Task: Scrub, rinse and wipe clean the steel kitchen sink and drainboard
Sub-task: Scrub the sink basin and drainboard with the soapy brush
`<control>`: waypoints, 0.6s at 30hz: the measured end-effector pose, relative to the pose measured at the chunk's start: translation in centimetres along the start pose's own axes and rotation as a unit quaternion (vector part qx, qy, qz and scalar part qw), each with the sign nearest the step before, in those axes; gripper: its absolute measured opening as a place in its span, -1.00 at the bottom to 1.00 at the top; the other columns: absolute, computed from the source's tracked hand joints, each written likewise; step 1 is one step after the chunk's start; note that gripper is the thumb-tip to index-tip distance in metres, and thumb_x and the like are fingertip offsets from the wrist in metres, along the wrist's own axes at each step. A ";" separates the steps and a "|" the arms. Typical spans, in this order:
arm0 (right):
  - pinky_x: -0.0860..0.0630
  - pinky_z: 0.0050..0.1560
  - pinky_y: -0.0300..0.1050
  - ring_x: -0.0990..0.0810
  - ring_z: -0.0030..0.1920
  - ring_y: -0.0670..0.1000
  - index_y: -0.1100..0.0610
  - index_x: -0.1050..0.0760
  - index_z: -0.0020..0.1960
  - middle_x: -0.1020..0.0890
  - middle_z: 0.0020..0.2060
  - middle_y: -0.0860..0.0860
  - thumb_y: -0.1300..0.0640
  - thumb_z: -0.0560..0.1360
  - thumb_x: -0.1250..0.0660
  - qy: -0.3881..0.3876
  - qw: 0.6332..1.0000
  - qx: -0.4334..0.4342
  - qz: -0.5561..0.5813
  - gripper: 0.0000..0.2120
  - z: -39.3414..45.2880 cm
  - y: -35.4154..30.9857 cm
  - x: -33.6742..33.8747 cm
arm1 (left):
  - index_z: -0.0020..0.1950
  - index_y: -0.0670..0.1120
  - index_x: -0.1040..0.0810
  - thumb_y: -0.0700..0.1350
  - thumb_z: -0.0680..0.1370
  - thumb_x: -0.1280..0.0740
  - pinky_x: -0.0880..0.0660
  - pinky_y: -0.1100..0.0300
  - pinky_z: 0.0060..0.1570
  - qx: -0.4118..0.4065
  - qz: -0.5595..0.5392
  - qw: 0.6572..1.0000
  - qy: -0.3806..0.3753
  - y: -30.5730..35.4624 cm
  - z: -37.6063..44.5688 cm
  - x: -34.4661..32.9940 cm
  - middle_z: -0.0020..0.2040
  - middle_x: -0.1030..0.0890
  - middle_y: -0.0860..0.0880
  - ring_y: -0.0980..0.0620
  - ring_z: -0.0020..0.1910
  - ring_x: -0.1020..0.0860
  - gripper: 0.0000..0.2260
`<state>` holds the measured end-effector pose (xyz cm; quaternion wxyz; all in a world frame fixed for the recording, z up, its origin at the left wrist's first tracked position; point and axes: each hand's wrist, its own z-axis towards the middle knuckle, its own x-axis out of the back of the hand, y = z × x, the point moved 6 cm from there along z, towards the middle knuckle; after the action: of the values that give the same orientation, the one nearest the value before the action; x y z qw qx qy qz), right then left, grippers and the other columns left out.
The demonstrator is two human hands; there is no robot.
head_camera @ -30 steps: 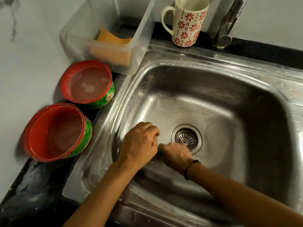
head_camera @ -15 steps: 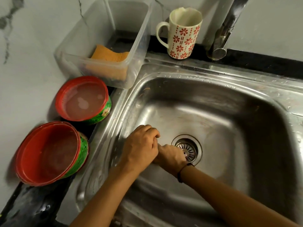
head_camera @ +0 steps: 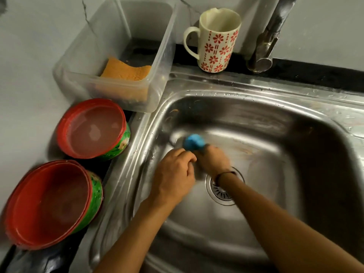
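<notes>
The steel sink [head_camera: 275, 119] fills the right and middle of the head view, wet, with a round drain strainer [head_camera: 222, 191] in its floor. Both of my hands are down in the basin to the left of the drain. My right hand [head_camera: 213, 159] is closed on a blue scrubber [head_camera: 194, 142], which pokes out beyond the fingers and rests against the basin floor near the left wall. My left hand [head_camera: 174, 178] is curled, pressed against the right hand; what its fingers hold is hidden. My right wrist, with a dark band, crosses over part of the drain.
Left of the sink stand two red-and-green bowls [head_camera: 92, 129] [head_camera: 51, 203]. Behind them a clear plastic tub [head_camera: 157, 56] holds an orange sponge [head_camera: 126, 71]. A flowered mug [head_camera: 217, 40] and the tap spout [head_camera: 267, 40] stand on the dark ledge behind the rim.
Both hands have moved away from me and to the left, off the drain toward the basin's left wall. The blue scrubber now shows beyond my right fingers; before it was hidden.
</notes>
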<state>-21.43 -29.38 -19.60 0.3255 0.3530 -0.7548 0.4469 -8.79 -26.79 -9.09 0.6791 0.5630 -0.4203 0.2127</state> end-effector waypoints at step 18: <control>-0.39 0.19 -0.10 -0.50 0.22 0.15 0.22 -0.42 0.27 -0.53 0.22 0.16 0.13 0.62 -0.09 -0.022 0.997 -0.061 0.033 -0.70 1.5 -0.9 1.5 | 0.27 -0.14 -0.46 -0.12 0.50 -0.14 -0.31 0.30 0.20 -0.004 -0.038 0.999 -0.029 2.9 4.3 -2.2 0.27 -0.50 -0.08 -0.04 0.25 -0.46 -0.63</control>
<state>-21.77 -31.43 -18.55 0.3150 0.3175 -0.7987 0.4025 -13.61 -29.64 -9.14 0.6762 0.5822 -0.4189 0.1683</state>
